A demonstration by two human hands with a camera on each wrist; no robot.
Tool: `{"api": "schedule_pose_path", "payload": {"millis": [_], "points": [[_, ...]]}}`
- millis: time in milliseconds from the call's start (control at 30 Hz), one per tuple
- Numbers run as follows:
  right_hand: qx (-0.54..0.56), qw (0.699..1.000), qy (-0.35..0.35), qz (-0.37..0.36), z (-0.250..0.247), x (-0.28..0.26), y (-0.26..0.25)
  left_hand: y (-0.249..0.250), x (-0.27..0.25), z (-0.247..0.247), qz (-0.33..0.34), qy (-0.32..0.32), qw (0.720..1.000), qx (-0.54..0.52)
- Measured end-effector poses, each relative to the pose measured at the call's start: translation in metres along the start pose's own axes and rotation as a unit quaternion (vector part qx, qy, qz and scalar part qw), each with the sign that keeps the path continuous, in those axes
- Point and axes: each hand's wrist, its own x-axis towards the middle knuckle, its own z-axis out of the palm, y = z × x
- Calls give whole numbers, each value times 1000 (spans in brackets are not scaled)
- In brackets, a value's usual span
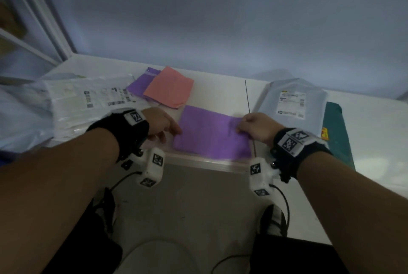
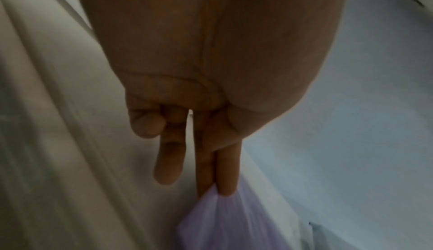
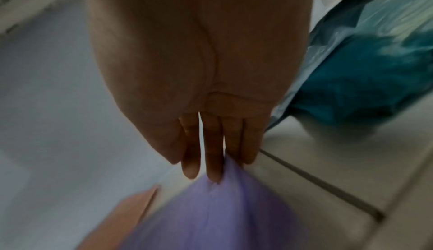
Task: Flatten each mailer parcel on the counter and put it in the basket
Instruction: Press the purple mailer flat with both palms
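At the far left of the white table [image 1: 220, 88] lies a large white plastic mailer with printed labels [image 1: 92, 105]. Just right of it are a small purple mailer [image 1: 141, 83] and a salmon-pink flat mailer [image 1: 170, 90] that partly covers it.

The left hand [image 1: 161, 123] pinches the left edge of the purple flat mailer parcel [image 1: 212, 136]. In the left wrist view two straight fingers [image 2: 225, 176] hold the thin purple film between them, while the other fingers are curled and free. The parcel lies near the front edge of the table, between both hands. The right hand [image 1: 254, 125] pinches its right edge with the fingertips [image 3: 213, 168].

Further right are a grey plastic mailer with a label [image 1: 291, 101] and a teal plastic mailer [image 1: 335, 132].

I judge that the flattening step is in hand: the parcel looks almost flat, pulled from both sides. The next move probably calls for lifting it level, with both pinches kept, and carrying it to the basket, which no view shows.
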Motion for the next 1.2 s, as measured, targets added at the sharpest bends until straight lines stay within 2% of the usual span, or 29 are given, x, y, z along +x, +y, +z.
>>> {"api": "schedule_pose_path", "payload": {"millis": [100, 200, 267, 333, 400, 467, 533, 667, 767, 900, 1200], "points": [[-83, 996, -44, 9, 6, -5, 2, 8, -1, 4, 0, 23, 992, 121], [-105, 994, 22, 28, 6, 1, 4, 17, 12, 9, 55, 131, 953, 268], [-136, 987, 72, 35, 11, 3, 0, 21, 22, 19, 89, 166, 947, 261], [-160, 983, 88, 17, 24, 3, -5, 25, 29, 35, 128, 159, 953, 222], [-172, 981, 82, -25, 41, 4, -10, 23, 38, 55, 168, 125, 948, 239], [-188, 977, 72, -71, 59, 6, -13, 15, 43, 70, 191, 105, 915, 339], [-195, 973, 76, -97, 74, 15, -10, 7, 48, 81, 202, 116, 887, 399], [-253, 957, 57, -128, 95, 31, 4, -1, 57, 92, 213, 128, 881, 402], [-229, 965, 53, -116, 103, 35, 9, -7, 61, 95, 204, 129, 888, 392], [-209, 969, 78, -108, 105, 22, 7, -12, 58, 99, 203, 150, 883, 396], [-236, 963, 96, -90, 110, 8, 13, -20, 48, 104, 214, 192, 874, 391]]}}
